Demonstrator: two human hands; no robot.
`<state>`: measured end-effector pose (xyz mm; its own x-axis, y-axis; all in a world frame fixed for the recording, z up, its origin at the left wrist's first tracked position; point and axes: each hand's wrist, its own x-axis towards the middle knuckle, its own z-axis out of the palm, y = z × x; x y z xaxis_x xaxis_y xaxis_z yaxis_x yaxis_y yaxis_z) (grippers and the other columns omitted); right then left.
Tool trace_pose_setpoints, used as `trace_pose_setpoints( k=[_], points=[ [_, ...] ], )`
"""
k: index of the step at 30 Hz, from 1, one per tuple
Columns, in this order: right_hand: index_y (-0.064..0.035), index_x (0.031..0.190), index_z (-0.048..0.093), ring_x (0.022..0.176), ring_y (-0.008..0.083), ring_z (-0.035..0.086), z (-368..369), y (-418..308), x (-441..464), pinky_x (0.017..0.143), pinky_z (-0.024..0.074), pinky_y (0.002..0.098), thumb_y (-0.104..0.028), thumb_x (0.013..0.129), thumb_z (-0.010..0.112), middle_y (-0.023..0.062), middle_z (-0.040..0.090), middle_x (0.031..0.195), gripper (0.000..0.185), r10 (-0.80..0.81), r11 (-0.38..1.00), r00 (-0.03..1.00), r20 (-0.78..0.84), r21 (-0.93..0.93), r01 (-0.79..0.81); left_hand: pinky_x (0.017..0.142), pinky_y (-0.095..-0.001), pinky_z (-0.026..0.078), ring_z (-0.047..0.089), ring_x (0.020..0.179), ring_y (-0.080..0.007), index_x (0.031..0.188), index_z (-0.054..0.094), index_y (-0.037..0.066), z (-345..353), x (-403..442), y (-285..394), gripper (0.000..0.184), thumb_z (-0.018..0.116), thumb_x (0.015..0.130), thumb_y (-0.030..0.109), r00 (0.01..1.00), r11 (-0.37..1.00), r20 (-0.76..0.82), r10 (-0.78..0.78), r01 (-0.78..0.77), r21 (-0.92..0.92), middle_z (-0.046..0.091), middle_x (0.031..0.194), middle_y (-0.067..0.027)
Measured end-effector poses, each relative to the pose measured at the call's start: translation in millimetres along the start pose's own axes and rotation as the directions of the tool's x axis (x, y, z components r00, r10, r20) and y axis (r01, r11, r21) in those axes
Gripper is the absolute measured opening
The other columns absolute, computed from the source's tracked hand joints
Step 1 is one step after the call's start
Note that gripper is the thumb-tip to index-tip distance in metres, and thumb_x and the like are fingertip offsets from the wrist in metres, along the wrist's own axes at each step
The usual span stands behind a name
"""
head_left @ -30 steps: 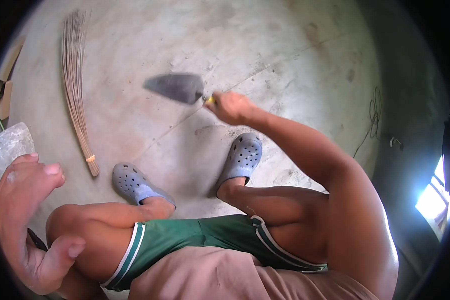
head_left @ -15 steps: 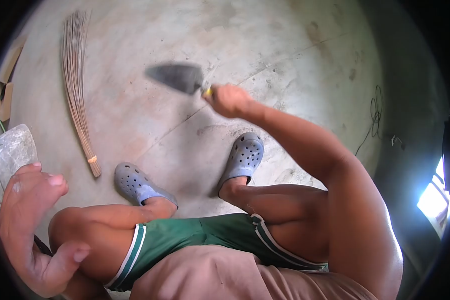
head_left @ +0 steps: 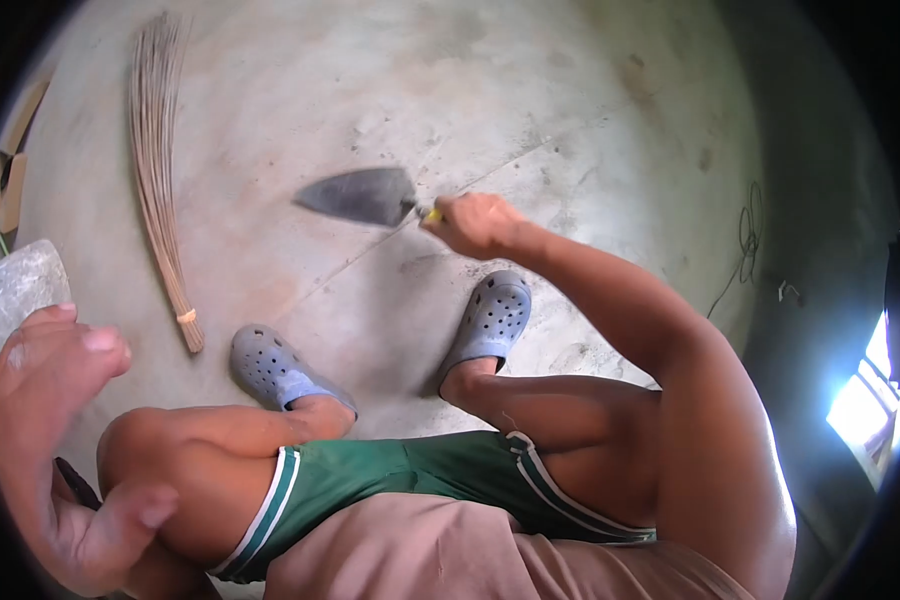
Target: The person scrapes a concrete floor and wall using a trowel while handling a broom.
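Observation:
A trowel (head_left: pixel 362 196) with a dark, pointed blade and a yellow handle is in my right hand (head_left: pixel 478 224), its fingers wrapped round the handle. The blade points left, above the concrete floor in front of my feet. At the lower left, my left hand (head_left: pixel 62 430) is raised beside my knee, with thumb and fingers apart and nothing between them. A stick broom (head_left: pixel 154 160), bound with a light band near its lower end, lies on the floor left of the trowel.
A pale, worn container (head_left: pixel 20 285) stands behind my left hand, with cardboard (head_left: pixel 12 190) and green leaves beyond it. Grey clogs (head_left: pixel 495 310) are on my feet. A thin wire (head_left: pixel 748 235) lies near the right wall.
My right hand and the trowel rose slightly, then came back down and a little to the right. My left hand shifted slightly and stays spread.

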<state>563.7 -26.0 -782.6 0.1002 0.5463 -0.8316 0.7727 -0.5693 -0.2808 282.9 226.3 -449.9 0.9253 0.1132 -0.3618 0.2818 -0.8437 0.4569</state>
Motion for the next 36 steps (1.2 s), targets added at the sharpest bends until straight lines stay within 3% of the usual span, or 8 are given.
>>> trace_pose_setpoints(
  k=[3, 7, 8, 13, 20, 22, 25, 36],
  points=[
    [-0.0034, 0.122, 0.065, 0.108, 0.0428, 0.071, 0.0, 11.0, 17.7, 0.096, 0.0565, 0.0511, -0.055, 0.109, 0.045, 0.0258, 0.075, 0.108, 0.057, 0.073, 0.988, 0.977, -0.202, 0.149, -0.044, 0.111, -0.0525, 0.042, 0.064, 0.112, -0.0355, 0.139, 0.057, -0.007, -5.6, 10.4, -6.7, 0.078, 0.075, 0.09, 0.051, 0.988, 0.99, 0.097, 0.121, -0.113, -0.081, 0.066, 0.12, -0.0224],
    [-0.004, 0.119, 0.067, 0.109, 0.0415, 0.071, 6.3, -11.0, -5.1, 0.098, 0.0548, 0.052, -0.055, 0.108, 0.045, 0.0248, 0.074, 0.111, 0.057, 0.037, 0.999, 0.999, 0.029, 0.013, -0.038, 0.112, -0.0532, 0.042, 0.064, 0.112, -0.0359, 0.14, 0.058, -0.007, 0.9, -1.7, 0.7, 0.078, 0.075, 0.091, 0.051, 0.998, 0.996, 0.057, 0.0, 0.004, -0.084, 0.066, 0.119, -0.0226],
    [-0.0045, 0.119, 0.067, 0.108, 0.042, 0.071, 17.2, -2.5, -8.2, 0.097, 0.055, 0.0529, -0.056, 0.108, 0.044, 0.0242, 0.074, 0.11, 0.057, -0.115, 0.993, 0.991, -0.066, -0.031, 0.113, 0.112, -0.0539, 0.042, 0.064, 0.111, -0.0361, 0.14, 0.058, -0.007, 2.7, -7.6, 2.1, 0.078, 0.075, 0.091, 0.051, 0.998, 0.996, 0.023, -0.059, 0.06, -0.067, 0.066, 0.118, -0.0225],
    [-0.0025, 0.119, 0.066, 0.107, 0.0433, 0.071, -5.0, 8.1, 10.7, 0.097, 0.0546, 0.0526, -0.054, 0.108, 0.046, 0.0261, 0.074, 0.108, 0.056, 0.06, 0.992, 0.98, -0.189, 0.118, -0.038, 0.112, -0.0536, 0.042, 0.064, 0.112, -0.036, 0.14, 0.057, -0.007, -0.7, 1.3, -4.9, 0.08, 0.075, 0.09, 0.052, 0.996, 0.995, 0.047, 0.08, -0.077, -0.07, 0.066, 0.118, -0.0232],
    [-0.0026, 0.119, 0.066, 0.106, 0.0448, 0.071, 4.7, 4.5, 12.2, 0.096, 0.055, 0.0532, -0.054, 0.109, 0.045, 0.0269, 0.074, 0.107, 0.056, -0.007, 0.998, 0.989, -0.147, 0.067, 0.017, 0.117, -0.0599, 0.037, 0.065, 0.108, -0.0357, 0.139, 0.058, -0.007, 9.6, -8.8, 0.1, 0.08, 0.075, 0.089, 0.053, 0.987, 0.981, -0.09, -0.134, 0.12, -0.152, 0.067, 0.113, -0.0221],
    [-0.0027, 0.119, 0.066, 0.106, 0.0456, 0.071, 7.9, 3.8, 13.1, 0.096, 0.055, 0.0535, -0.053, 0.109, 0.044, 0.0276, 0.074, 0.107, 0.056, 0.001, 0.995, 0.982, -0.188, 0.099, 0.018, 0.116, -0.0579, 0.038, 0.065, 0.108, -0.0355, 0.139, 0.058, -0.007, 2.2, 2.8, -1.7, 0.08, 0.075, 0.089, 0.053, 0.995, 0.995, 0.038, 0.093, -0.092, -0.034, 0.067, 0.114, -0.022],
    [-0.0031, 0.125, 0.065, 0.109, 0.0461, 0.07, 13.9, -8.7, -5.3, 0.098, 0.0548, 0.0525, -0.053, 0.109, 0.046, 0.0276, 0.074, 0.111, 0.056, -0.018, 0.999, 1.0, -0.007, 0.034, 0.018, 0.115, -0.057, 0.039, 0.065, 0.108, -0.0353, 0.138, 0.058, -0.008, 0.0, 0.9, -1.8, 0.08, 0.075, 0.089, 0.053, 0.993, 0.994, 0.039, 0.107, -0.106, -0.029, 0.067, 0.114, -0.0218],
    [-0.0025, 0.116, 0.068, 0.095, 0.0394, 0.073, -59.9, 17.7, 19.2, 0.087, 0.0584, 0.0509, -0.067, 0.108, 0.039, 0.0234, 0.074, 0.095, 0.071, -0.113, 0.989, 0.989, -0.092, -0.102, 0.103, 0.115, -0.0558, 0.039, 0.064, 0.109, -0.0344, 0.139, 0.058, -0.008, 7.6, -14.6, -12.0, 0.082, 0.075, 0.09, 0.055, 1.0, 1.0, 0.007, -0.019, 0.019, 0.008, 0.067, 0.113, -0.0214]
  ],
)
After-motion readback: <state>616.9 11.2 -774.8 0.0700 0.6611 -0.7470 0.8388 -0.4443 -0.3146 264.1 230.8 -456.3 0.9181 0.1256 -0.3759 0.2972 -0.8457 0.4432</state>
